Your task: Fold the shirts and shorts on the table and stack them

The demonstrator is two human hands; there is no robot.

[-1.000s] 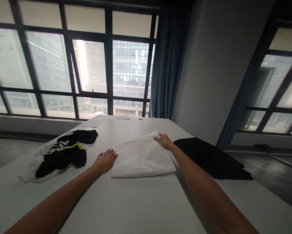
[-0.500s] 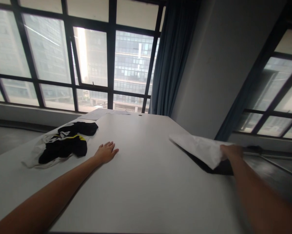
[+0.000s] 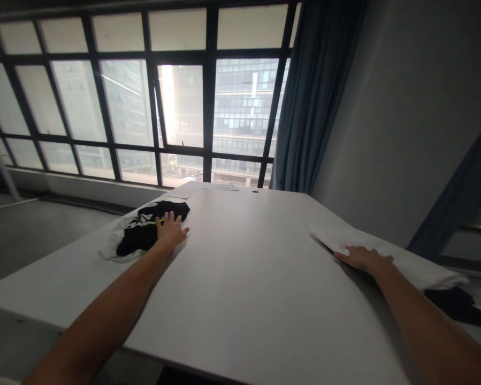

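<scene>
Head view: the right hand (image 3: pixel 363 259) lies flat and open on a folded white cloth (image 3: pixel 401 256), fingers spread, gripping nothing. The left hand (image 3: pixel 170 231) is open too, its fingers resting on the edge of a black cloth (image 3: pixel 144 235) with a bit of yellow on it. Neither hand is closed on anything.

The white cloth sits at the right side of the tabletop (image 3: pixel 244 267), on top of a dark cloth (image 3: pixel 459 305) that peeks out at the near right corner. It looks soft, light and floppy, so it will likely bend and sag if lifted from one spot. It may also slide over the dark cloth under it. A good place to hold it seems to be a folded edge or two corners, so the folds stay together. Its long side runs from the middle of the tabletop out toward the right edge, slanting a little nearer to the person.

The black cloth is a crumpled heap at the far left of the tabletop, on something white (image 3: pixel 114 246). It looks soft and light as well. It has no clear long side.

Papers (image 3: pixel 188 190) lie at the far end, by the window (image 3: pixel 184 107).
</scene>
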